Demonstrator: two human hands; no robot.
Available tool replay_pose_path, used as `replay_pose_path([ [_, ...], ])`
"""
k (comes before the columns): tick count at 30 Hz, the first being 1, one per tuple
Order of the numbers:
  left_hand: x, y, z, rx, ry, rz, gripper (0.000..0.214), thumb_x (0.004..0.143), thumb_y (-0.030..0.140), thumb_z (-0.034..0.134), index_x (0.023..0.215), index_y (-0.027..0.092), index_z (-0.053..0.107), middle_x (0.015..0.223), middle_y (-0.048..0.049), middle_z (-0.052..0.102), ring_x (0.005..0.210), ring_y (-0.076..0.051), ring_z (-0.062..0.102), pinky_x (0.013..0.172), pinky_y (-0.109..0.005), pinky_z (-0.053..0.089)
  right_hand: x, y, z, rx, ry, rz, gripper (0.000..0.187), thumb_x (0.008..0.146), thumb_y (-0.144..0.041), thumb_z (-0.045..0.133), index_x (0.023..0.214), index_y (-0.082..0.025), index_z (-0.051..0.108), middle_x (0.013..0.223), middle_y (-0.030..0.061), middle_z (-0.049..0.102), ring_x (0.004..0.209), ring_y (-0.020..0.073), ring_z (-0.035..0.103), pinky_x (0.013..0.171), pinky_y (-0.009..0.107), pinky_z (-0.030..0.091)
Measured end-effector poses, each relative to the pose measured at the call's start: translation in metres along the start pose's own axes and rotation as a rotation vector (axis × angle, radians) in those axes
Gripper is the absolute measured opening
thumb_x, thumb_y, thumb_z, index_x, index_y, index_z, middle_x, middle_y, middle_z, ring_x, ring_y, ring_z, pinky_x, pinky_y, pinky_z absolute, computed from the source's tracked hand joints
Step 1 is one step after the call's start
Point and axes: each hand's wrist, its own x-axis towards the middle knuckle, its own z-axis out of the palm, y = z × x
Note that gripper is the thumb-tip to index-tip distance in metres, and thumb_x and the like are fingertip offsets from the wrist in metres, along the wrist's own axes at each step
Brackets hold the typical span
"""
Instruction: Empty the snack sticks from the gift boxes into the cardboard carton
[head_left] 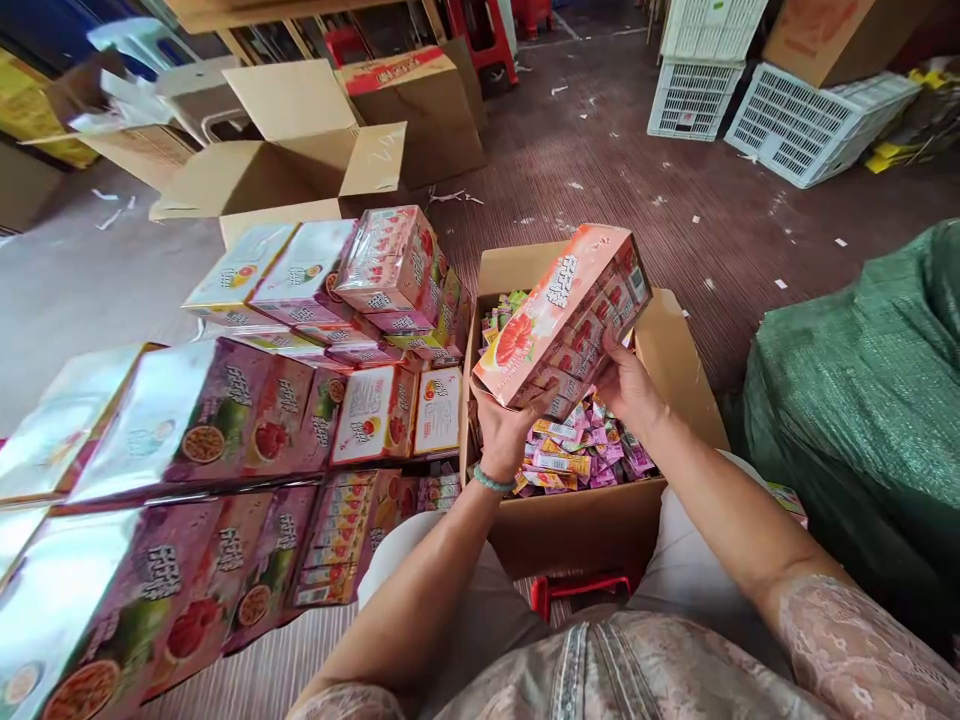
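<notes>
Between both hands I hold a pink and orange printed box (559, 320) with a cut grapefruit on its long side, tilted over an open carton. My left hand (504, 430), with a green bead bracelet at the wrist, grips its lower left end. At the right, my right hand (626, 385) has its fingers curled round the box's lower side. Below them, the cardboard carton (577, 520) holds many small colourful sachets (570, 460). To the left stand stacked printed boxes (390, 270), some of them in clear wrap.
More fruit-printed boxes (187, 560) are piled at the lower left. An open empty carton (300, 170) stands behind the stacks. White plastic crates (787, 120) sit at the back right, and a green woven sack (862, 360) bulges on the right. Paper scraps litter the floor.
</notes>
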Motion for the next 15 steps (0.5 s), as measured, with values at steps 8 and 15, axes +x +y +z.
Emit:
replay_pose_path([
  [8,-0.009,-0.011,0.006,-0.012,-0.015,-0.088,0.102,0.061,0.06,0.104,0.144,0.023,0.057,0.152,-0.0179,0.065,0.148,-0.036,0.06,0.125,-0.048,0.051,0.001,-0.004,-0.006,0.009,0.065,0.03,0.039,0.075,-0.035,0.093,0.106,-0.022,0.073,0.102,0.0046,0.084,0.123,0.0287,0.076,0.111,0.049,0.065],
  [15,0.029,0.003,-0.027,-0.197,-0.274,-0.391,0.117,0.082,0.11,0.03,0.132,0.015,0.076,0.12,-0.021,0.079,0.135,-0.042,0.07,0.113,-0.058,0.06,-0.001,-0.018,-0.008,-0.041,-0.103,0.133,0.037,0.08,-0.036,0.091,0.111,-0.022,0.076,0.102,0.0046,0.085,0.12,0.0288,0.077,0.11,0.05,0.064],
])
